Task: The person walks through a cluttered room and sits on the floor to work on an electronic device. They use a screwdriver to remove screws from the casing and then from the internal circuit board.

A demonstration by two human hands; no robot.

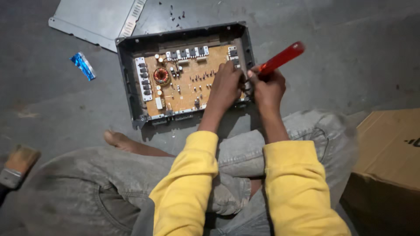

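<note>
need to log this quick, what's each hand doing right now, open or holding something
Left hand: resting on the circuit board, fingers curled; whether it grips anything cannot be told.
Right hand: closed on the red-handled tool.

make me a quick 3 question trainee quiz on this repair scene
1. True or false: the right hand grips a red-handled tool.
2. Where does the left hand rest? A) on the circuit board B) on the cardboard box C) on the blue wrapper
3. What grey flat part lies on the floor beyond the open case?

Key: 1 true; 2 A; 3 a metal cover panel.
</note>
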